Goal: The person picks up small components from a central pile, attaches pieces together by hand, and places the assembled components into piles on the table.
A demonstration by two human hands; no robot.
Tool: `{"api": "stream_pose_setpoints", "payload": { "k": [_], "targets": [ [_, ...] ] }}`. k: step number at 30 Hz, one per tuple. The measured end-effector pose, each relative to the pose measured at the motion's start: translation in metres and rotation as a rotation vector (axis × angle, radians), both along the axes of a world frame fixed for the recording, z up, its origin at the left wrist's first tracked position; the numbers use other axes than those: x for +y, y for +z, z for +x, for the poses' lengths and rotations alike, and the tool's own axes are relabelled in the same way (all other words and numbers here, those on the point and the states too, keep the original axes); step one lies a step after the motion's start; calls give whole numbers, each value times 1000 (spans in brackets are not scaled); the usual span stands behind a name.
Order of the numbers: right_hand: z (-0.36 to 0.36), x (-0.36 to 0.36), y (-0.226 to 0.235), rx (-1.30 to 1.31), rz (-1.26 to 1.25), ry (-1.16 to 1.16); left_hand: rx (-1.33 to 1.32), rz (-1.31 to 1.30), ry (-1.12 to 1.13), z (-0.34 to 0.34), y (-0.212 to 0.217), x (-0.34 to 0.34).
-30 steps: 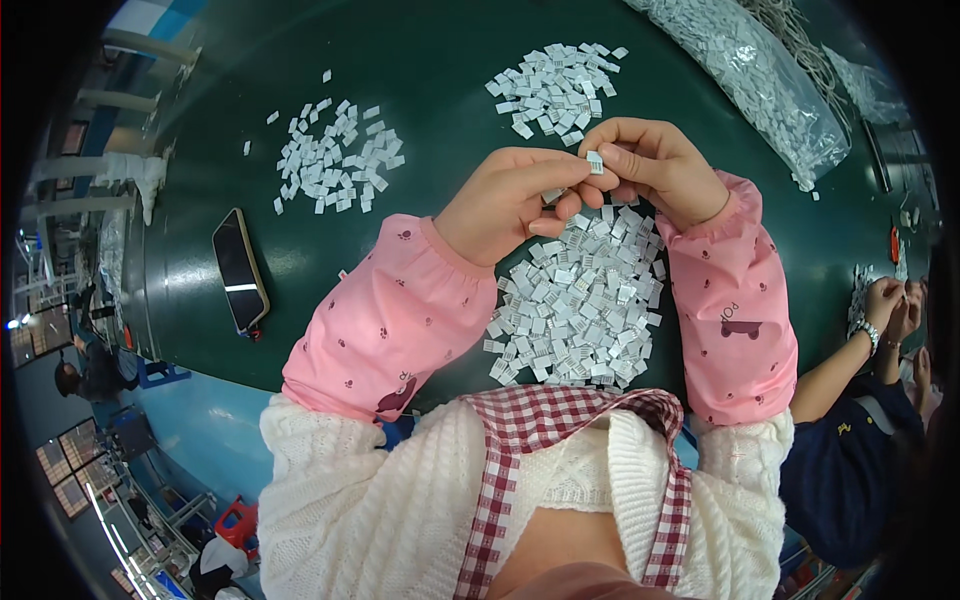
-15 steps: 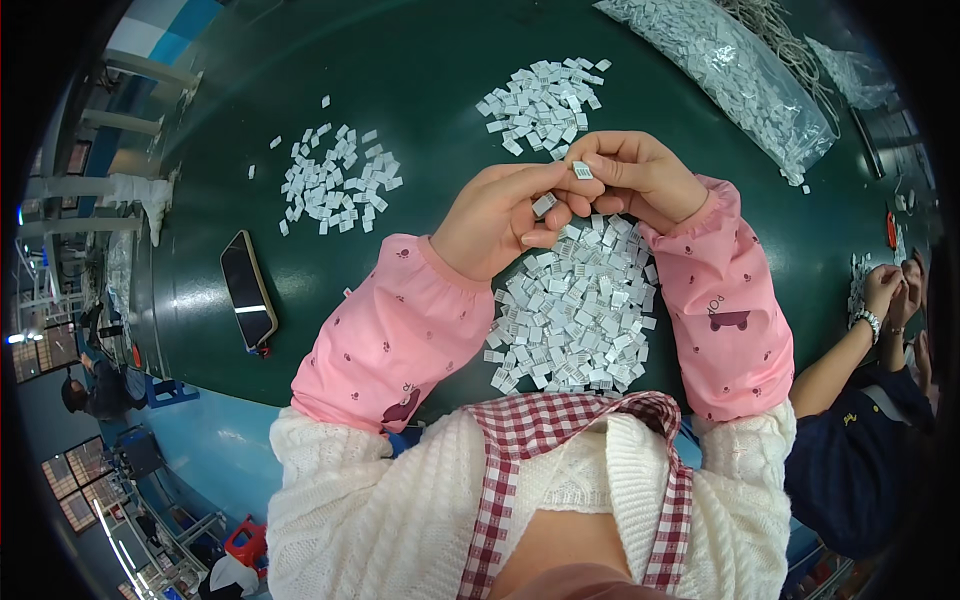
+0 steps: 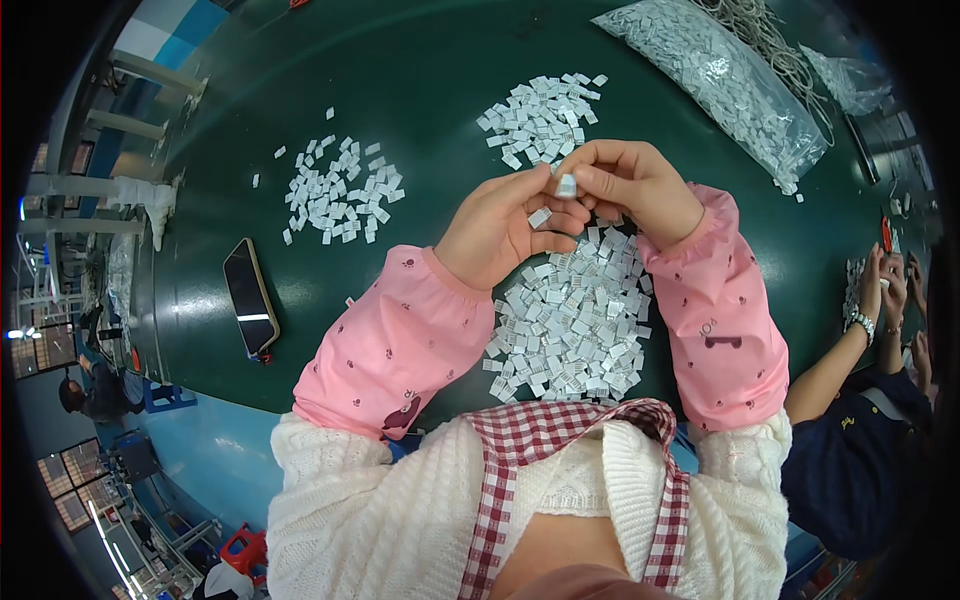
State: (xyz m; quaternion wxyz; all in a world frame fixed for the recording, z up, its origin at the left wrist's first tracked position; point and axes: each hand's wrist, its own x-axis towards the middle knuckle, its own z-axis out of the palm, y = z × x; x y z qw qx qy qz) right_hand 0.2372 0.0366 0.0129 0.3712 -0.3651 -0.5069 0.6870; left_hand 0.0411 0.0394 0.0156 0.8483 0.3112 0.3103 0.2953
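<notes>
Over the big pile of small white plastic connector housings (image 3: pixel 570 320), my two hands meet at the fingertips. My right hand (image 3: pixel 640 190) pinches one white connector housing (image 3: pixel 567 186) between thumb and fingers; it looks slightly blurred. Close against it is the thumb tip of my left hand (image 3: pixel 500 215). Another white connector housing (image 3: pixel 540 217) rests on the curled fingers of that left hand. A second pile of the same housings (image 3: pixel 540 115) lies just beyond my hands, and a looser, spread-out pile (image 3: pixel 345 190) is to their left.
A phone (image 3: pixel 250 300) lies at the left of the green table (image 3: pixel 420 60). At the far right are a clear bag full of white pieces (image 3: pixel 720 85), a bundle of pale cords (image 3: pixel 775 45) and a smaller bag (image 3: pixel 850 80). A co-worker's hands (image 3: pixel 880 285) work at the right edge.
The housing in my right hand has turned, so its slotted face no longer shows clearly. My left fingers have shifted slightly around theirs. The co-worker's hands have risen a little.
</notes>
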Motion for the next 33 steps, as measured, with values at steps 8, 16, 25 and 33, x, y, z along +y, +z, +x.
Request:
{"api": "stream_pose_setpoints", "payload": {
  "k": [8, 16, 25, 33],
  "targets": [
    [13, 10, -13, -539, 491, -466, -97, -89, 258, -13, -15, 18],
    [-17, 11, -31, -973, 695, -361, -40, -20, 339, -18, -17, 20],
    [-7, 5, -30, -1125, 853, -523, 112, 191, 128, 4, -16, 20],
    [-38, 7, -30, -730, 1126, -636, 54, 148, 103, -27, -36, 27]
  ]
}}
